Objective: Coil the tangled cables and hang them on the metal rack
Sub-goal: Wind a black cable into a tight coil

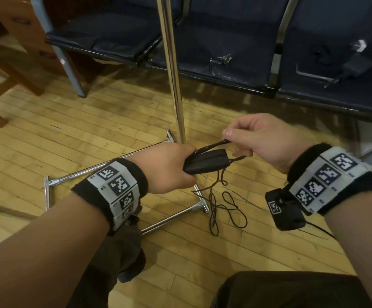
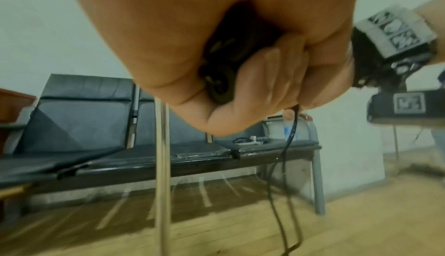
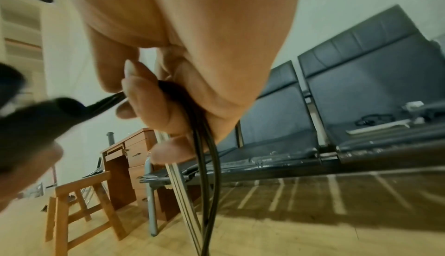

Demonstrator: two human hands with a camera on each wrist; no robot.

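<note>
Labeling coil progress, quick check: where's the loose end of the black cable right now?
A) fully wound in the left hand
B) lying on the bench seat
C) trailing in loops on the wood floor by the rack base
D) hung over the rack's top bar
C: from the bundle in the left hand the black cable drops to the wood floor in loose loops beside the rack base; the right hand pinches a strand.

We see our left hand (image 2: 192, 37) close up, its fingers (image 2: 272, 73) curled around a dark coiled bundle of cable (image 2: 224, 69). A thin black strand (image 2: 286, 146) drops from under the fingers toward the wooden floor (image 2: 361, 222), splitting into two lines lower down. A chrome pole (image 2: 162, 174) of the metal rack stands upright just behind our hand. Beyond it runs a row of dark padded seats (image 2: 79, 119), with small blurred items on the rightmost seat. At the right edge our right wrist wears a marker band (image 2: 397, 29).
</note>
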